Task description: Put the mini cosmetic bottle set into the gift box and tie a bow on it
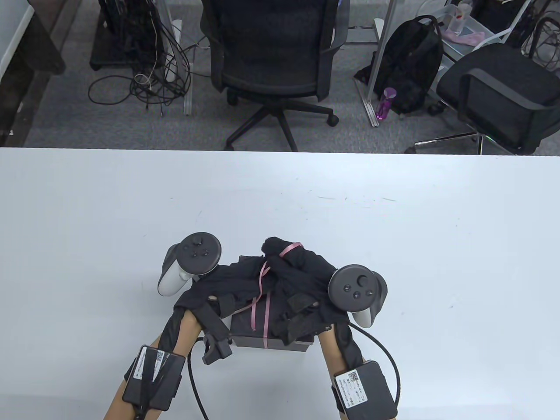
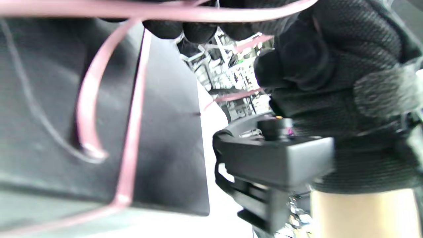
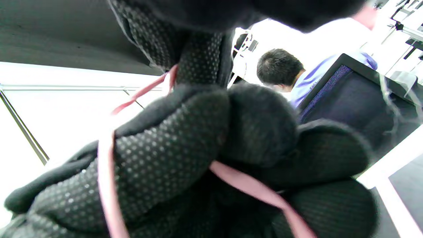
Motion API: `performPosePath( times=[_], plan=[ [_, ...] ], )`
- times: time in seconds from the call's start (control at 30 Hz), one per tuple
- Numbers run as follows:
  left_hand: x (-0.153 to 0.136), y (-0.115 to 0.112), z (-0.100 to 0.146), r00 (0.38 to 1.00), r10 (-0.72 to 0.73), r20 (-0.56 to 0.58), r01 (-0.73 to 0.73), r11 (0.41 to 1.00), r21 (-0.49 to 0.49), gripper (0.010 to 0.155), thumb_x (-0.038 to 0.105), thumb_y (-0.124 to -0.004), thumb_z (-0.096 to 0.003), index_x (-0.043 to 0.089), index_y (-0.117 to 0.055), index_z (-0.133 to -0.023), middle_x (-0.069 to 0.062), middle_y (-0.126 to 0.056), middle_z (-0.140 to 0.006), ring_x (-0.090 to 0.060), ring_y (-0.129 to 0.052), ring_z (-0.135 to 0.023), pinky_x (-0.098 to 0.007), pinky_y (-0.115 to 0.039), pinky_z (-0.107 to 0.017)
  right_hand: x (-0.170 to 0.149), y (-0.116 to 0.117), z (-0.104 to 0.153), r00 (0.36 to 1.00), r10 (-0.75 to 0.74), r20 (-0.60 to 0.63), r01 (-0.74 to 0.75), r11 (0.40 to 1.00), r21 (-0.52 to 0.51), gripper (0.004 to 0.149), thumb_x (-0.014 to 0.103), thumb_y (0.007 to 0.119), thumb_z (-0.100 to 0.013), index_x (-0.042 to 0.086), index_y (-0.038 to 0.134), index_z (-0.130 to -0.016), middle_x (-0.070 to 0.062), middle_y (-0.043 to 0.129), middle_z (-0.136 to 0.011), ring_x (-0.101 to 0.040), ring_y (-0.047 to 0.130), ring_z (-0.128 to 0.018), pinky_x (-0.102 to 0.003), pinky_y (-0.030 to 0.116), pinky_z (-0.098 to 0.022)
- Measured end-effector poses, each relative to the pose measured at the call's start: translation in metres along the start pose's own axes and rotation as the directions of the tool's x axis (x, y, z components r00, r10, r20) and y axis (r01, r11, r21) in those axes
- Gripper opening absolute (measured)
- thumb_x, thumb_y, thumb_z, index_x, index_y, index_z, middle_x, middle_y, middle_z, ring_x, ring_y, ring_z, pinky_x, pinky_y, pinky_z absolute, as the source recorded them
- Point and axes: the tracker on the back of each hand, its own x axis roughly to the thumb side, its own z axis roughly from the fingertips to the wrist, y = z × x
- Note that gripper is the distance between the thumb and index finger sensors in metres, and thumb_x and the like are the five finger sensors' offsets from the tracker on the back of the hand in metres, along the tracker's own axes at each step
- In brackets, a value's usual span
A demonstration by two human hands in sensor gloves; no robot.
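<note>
Both hands over the gift box, working the ribbon.
Table view: black box (image 1: 258, 326) near table (image 1: 393, 245) front edge; left hand (image 1: 232, 284) & right hand (image 1: 302, 271) curl round pink ribbon (image 1: 264, 280). Wrist views: ribbon crosses gloved fingers (image 3: 172, 148).

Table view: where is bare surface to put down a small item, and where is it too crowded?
The white table is bare to the right of the right hand, to the left of the left hand, and between the hands and the far edge. It is crowded at the near middle: both hands sit over the black gift box, working the pink ribbon.
</note>
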Motion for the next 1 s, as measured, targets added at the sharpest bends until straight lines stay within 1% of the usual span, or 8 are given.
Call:
performPosePath(
  times=[0.1,0.23,0.3,0.37,0.43,0.5,0.73,1.0],
  plan=[
    [0.006,0.005,0.009,0.98,-0.199,0.008,0.196,0.971,0.138,0.044,0.044,-0.059,-0.0628,0.021,-0.068,-0.099,-0.008,-0.065,-0.111,-0.041,-0.072,-0.097,-0.06,-0.066,-0.07,-0.001,-0.006,0.003,1.0,0.005,-0.009,-0.005,1.0,0.02,0.04,0.024,0.074,-0.056,0.006,0.082,-0.091,-0.012,0.096,-0.07,-0.007,0.088,-0.016,-0.027,0.086,-0.015],
    [0.006,0.014,0.023,0.965,-0.262,0.007,0.251,0.932,0.262,0.044,0.042,-0.056,-0.0635,0.021,-0.072,-0.098,-0.008,-0.068,-0.11,-0.041,-0.074,-0.095,-0.061,-0.066,-0.069,-0.003,-0.015,0.011,0.999,0.053,-0.002,-0.053,0.997,0.048,0.041,0.025,0.072,-0.057,0.006,0.081,-0.092,-0.015,0.095,-0.074,-0.013,0.092,-0.025,-0.034,0.087,-0.023],
    [0.004,0.017,0.03,0.957,-0.291,-0.006,0.279,0.91,0.306,0.043,0.042,-0.057,-0.0636,0.021,-0.073,-0.098,-0.008,-0.069,-0.109,-0.041,-0.074,-0.095,-0.061,-0.066,-0.069,-0.007,-0.019,0.018,0.997,0.08,-0.003,-0.08,0.996,0.049,0.041,0.026,0.071,-0.058,0.007,0.081,-0.093,-0.018,0.092,-0.079,-0.021,0.095,-0.037,-0.042,0.086,-0.032],
    [0.0,0.018,0.037,0.95,-0.312,-0.022,0.3,0.889,0.346,0.042,0.042,-0.057,-0.0635,0.023,-0.073,-0.097,-0.008,-0.07,-0.109,-0.04,-0.075,-0.094,-0.063,-0.065,-0.069,-0.011,-0.023,0.023,0.997,0.082,0.0,-0.082,0.995,0.061,0.041,0.028,0.07,-0.058,0.008,0.081,-0.092,-0.024,0.084,-0.089,-0.034,0.093,-0.058,-0.054,0.081,-0.044],
    [-0.004,0.019,0.044,0.946,-0.324,-0.028,0.309,0.871,0.382,0.041,0.043,-0.056,-0.0633,0.026,-0.072,-0.097,-0.007,-0.072,-0.108,-0.04,-0.078,-0.093,-0.064,-0.065,-0.069,-0.018,-0.026,0.03,0.997,0.07,-0.013,-0.069,0.996,0.059,0.04,0.029,0.069,-0.059,0.007,0.082,-0.091,-0.03,0.075,-0.096,-0.042,0.086,-0.07,-0.059,0.076,-0.048],
    [-0.014,0.021,0.053,0.942,-0.331,-0.055,0.321,0.84,0.438,0.04,0.044,-0.056,-0.0632,0.028,-0.072,-0.097,-0.008,-0.074,-0.107,-0.041,-0.078,-0.093,-0.065,-0.065,-0.069,-0.032,-0.032,0.04,0.997,0.067,-0.024,-0.067,0.998,0.011,0.04,0.029,0.067,-0.06,0.003,0.082,-0.087,-0.032,0.071,-0.098,-0.045,0.084,-0.073,-0.06,0.076,-0.049],
    [-0.055,0.021,0.077,0.936,-0.311,-0.164,0.35,0.777,0.523,0.041,0.045,-0.056,-0.0633,0.029,-0.071,-0.098,-0.01,-0.072,-0.109,-0.044,-0.076,-0.096,-0.066,-0.064,-0.07,-0.076,-0.051,0.068,0.994,0.051,-0.101,-0.066,0.988,-0.143,0.04,0.03,0.063,-0.061,-0.002,0.083,-0.075,-0.034,0.068,-0.099,-0.048,0.081,-0.074,-0.062,0.074,-0.05],
    [-0.094,0.021,0.093,0.894,-0.318,-0.317,0.444,0.728,0.522,0.041,0.044,-0.056,-0.0631,0.026,-0.071,-0.097,-0.009,-0.072,-0.109,-0.044,-0.076,-0.096,-0.067,-0.064,-0.069,-0.112,-0.066,0.088,0.969,0.114,-0.217,-0.162,0.963,-0.217,0.039,0.03,0.07,-0.061,-0.003,0.089,-0.057,-0.032,0.075,-0.094,-0.048,0.084,-0.07,-0.062,0.075,-0.048]
  ],
)
